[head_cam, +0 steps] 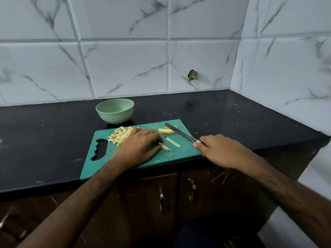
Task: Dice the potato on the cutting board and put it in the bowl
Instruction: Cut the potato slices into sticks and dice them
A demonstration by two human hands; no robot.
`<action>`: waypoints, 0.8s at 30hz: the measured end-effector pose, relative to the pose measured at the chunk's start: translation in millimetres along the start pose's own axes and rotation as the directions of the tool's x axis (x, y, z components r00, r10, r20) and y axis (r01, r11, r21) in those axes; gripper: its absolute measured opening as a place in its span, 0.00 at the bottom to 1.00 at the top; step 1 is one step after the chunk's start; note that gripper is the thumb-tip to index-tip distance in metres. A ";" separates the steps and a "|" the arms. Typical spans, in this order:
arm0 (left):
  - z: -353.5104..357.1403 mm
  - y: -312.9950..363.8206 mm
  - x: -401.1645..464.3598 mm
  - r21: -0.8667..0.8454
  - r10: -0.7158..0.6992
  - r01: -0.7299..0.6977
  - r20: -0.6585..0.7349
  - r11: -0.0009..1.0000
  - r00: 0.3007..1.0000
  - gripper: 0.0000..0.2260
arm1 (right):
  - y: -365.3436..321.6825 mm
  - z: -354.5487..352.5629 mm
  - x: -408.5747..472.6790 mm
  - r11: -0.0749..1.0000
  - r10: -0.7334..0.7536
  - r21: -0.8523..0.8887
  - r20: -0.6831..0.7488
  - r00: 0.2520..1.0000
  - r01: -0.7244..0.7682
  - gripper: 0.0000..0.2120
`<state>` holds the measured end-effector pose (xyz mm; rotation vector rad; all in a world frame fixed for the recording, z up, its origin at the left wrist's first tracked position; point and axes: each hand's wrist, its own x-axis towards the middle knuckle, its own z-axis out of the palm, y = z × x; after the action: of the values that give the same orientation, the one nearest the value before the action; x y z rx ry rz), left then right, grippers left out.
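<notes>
Potato work is partway done: a heap of small pale potato cubes [120, 136] lies just behind the left hand [138, 146], whose fingers [157, 138] press a thin potato strip [165, 147] flat on the green plastic cutting board [143, 170], probably to steady it. The right hand [217, 149] grips a steel-bladed knife [180, 132], blade angled over a skin-on potato wedge [165, 131]. The pale green bowl [115, 110] waits beyond on the black tabletop [232, 113].

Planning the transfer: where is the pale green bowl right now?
In the head view, the pale green bowl stands on the black countertop just behind the teal cutting board's far-left edge, nearest the diced potato pile.
</notes>
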<state>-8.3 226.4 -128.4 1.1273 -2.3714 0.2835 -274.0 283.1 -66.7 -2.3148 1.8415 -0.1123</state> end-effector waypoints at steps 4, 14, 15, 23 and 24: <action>-1.1 0.9 -1.3 -0.017 0.017 -0.017 -0.014 1.000 1.000 0.09 | 0.1 4.0 -5.7 0.991 -0.020 0.136 0.065 0.998 0.011 0.17; -3.3 -1.4 -3.5 -0.140 0.008 -0.004 0.031 0.990 0.999 0.09 | 6.4 0.3 -27.9 0.978 -0.126 0.174 0.073 0.989 0.112 0.10; -3.2 -1.9 -3.7 -0.141 0.005 0.000 0.032 0.990 0.999 0.09 | 7.4 -2.2 -29.0 0.977 -0.148 0.168 0.080 0.986 0.133 0.12; -4.8 -0.7 -2.5 -0.152 0.010 -0.002 0.046 0.988 0.999 0.08 | 5.4 -3.3 -24.2 0.977 -0.212 -0.010 0.068 0.975 0.213 0.22; -5.0 -0.9 -2.7 -0.149 0.012 -0.005 0.045 0.989 0.999 0.08 | 3.4 -3.3 -23.3 0.977 -0.209 -0.027 0.081 0.974 0.212 0.22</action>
<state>-4.4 229.7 -125.5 1.0641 -2.3938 0.0822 -283.2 304.7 -62.8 -2.4960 1.5701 -0.0171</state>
